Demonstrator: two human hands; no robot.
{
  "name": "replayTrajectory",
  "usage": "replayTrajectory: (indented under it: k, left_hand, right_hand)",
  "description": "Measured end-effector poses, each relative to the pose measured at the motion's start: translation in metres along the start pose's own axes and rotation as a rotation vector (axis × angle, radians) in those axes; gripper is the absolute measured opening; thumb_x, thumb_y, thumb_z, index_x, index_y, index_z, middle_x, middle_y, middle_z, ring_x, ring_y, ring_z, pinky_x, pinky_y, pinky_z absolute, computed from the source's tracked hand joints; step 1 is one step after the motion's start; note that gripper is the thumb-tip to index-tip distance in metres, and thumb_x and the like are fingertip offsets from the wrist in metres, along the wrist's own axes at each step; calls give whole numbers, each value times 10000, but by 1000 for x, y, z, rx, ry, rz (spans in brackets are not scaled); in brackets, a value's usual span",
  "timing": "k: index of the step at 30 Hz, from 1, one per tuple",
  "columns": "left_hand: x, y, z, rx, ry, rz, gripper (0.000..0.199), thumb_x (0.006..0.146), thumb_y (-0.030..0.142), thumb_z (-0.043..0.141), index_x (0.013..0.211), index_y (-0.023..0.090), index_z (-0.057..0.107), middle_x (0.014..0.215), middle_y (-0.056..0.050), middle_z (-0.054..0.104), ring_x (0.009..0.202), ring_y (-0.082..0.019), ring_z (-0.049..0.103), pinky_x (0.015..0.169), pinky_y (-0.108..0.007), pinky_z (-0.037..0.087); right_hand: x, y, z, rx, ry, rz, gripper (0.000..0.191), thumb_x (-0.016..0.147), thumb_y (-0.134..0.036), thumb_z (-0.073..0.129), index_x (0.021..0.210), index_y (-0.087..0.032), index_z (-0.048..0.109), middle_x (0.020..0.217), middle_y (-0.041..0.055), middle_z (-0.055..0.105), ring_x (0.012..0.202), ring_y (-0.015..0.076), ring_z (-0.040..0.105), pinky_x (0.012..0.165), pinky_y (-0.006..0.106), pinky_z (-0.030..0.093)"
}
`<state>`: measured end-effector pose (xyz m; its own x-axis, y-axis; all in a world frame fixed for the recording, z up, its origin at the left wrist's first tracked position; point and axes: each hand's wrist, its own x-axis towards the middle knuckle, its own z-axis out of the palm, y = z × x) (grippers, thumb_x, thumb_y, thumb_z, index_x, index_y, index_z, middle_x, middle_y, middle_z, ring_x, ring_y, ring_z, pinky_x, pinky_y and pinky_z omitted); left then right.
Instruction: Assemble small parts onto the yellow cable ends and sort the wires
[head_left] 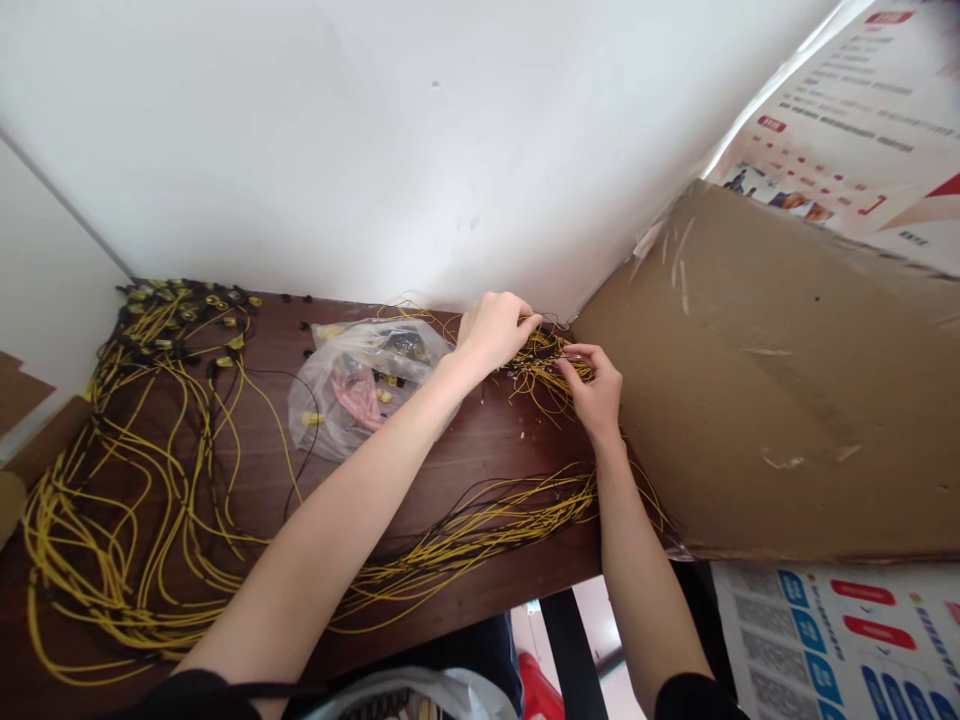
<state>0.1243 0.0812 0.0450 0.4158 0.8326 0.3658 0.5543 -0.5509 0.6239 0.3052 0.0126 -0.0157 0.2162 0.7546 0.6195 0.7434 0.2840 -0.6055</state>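
Observation:
At the back right of the brown table, both hands work over a tangle of thin yellow and black wires (546,385). My left hand (495,330) reaches in from the left, its fingers pinched at the tangle's upper edge on what looks like a thin wire. On the tangle's right side, my right hand (598,388) has thumb and forefinger close together around wire ends. Exactly which strands each hand holds is too small to tell. A long bundle of yellow and black cables (465,535) runs across the table's front, partly beneath my forearms.
A clear plastic bag (330,365) with yellow and black small parts lies left of my left hand. Cable ends with connectors (187,305) are heaped at the back left. A white wall (420,150) stands behind, a large cardboard sheet (780,400) to the right.

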Motion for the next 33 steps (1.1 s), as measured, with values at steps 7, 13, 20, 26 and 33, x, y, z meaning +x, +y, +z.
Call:
replayTrajectory:
  k: [7,13,20,26,33]
  left_hand:
    - [1,1,-3,-7,-21,29,321,835,370,471,763,168,710,634,-57,617,577,-135,482,577,-274,341]
    - [1,1,-7,-20,21,-54,300,805,342,482,681,159,684,575,-47,571,527,-123,439,566,-277,336]
    - [6,-4,-15,-328,88,-108,265,767,287,510,596,147,655,535,-27,559,530,-109,446,611,-279,369]
    - [7,5,-21,-756,91,-51,260,758,250,532,527,136,564,665,-38,633,697,-108,571,731,-261,427]
    - [-3,14,-68,-602,139,-4,267,731,221,594,485,130,543,508,-23,537,701,-141,579,712,-268,432]
  right_hand:
    - [-2,3,3,-66,44,25,149,786,-332,595,782,-205,519,819,29,651,816,181,613,803,328,459]
    - [-1,6,4,-50,3,-67,173,826,-186,448,665,-207,505,814,43,655,855,185,615,811,333,454]
    - [1,3,4,-39,-38,-85,225,781,-126,459,694,-208,649,808,38,655,834,180,612,819,340,461]
    - [0,0,4,-42,-35,-102,162,747,-134,515,714,-206,656,823,39,657,856,184,612,834,348,463]
    - [0,-1,4,-49,-46,-84,177,755,-125,505,720,-197,663,832,44,658,849,177,611,843,346,459]
